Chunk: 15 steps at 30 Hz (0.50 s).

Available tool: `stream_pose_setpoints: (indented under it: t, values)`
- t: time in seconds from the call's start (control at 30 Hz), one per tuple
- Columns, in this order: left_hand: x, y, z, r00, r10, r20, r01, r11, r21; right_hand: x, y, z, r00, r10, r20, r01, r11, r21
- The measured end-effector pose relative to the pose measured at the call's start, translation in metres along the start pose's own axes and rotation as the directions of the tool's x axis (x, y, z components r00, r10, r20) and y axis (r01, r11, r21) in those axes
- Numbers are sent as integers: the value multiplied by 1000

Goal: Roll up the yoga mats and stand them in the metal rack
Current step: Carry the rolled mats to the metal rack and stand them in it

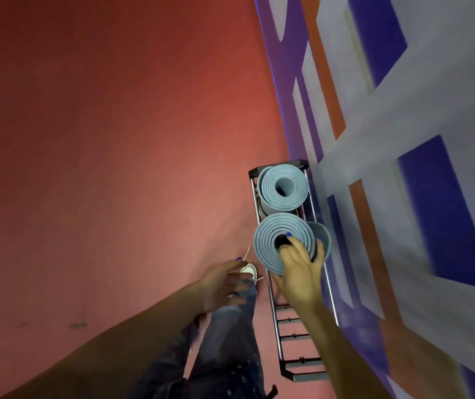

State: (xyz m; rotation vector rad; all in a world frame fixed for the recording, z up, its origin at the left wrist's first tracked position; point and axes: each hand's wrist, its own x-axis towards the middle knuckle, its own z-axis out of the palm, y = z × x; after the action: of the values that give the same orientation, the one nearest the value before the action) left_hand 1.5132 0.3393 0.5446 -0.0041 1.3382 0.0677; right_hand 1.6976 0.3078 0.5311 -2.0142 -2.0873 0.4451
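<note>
The right hand [299, 269] grips the top end of a rolled blue yoga mat [271, 249], thumb and fingers curled over its rim, with at least one fingertip reaching towards the dark hollow core. This mat stands upright in the metal rack [302, 367], which runs along the foot of a purple, orange and grey painted wall [403, 139]. Just beyond the right hand, a second rolled mat [283, 191] stands at the rack's far end, close beside the first. The left hand [222, 286] hangs loose and holds nothing, fingers relaxed, left of the gripped mat above a white shoe [250, 270] on the red floor [115, 168].
</note>
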Motion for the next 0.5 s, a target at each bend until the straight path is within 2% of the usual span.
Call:
stream_pose_setpoints:
  t: [0.2, 0.3, 0.4, 0.5]
  values:
    - [6, 4, 38, 986, -66, 155, 74, 996, -47, -22, 4, 5, 999, -20, -39, 22, 999, 49]
    - [14, 15, 63, 959, -162, 232, 158, 987, 34, -38, 3, 9, 999, -29, -14, 29, 999, 25]
    - [23, 21, 77, 951, -242, 193, 228, 969, 92, -45, 17, 4, 1000, -12, 28, 12, 1000, 7]
    - [26, 14, 88, 968, -228, 108, 206, 961, 183, -55, 33, 2, 994, -49, 95, 51, 998, -23]
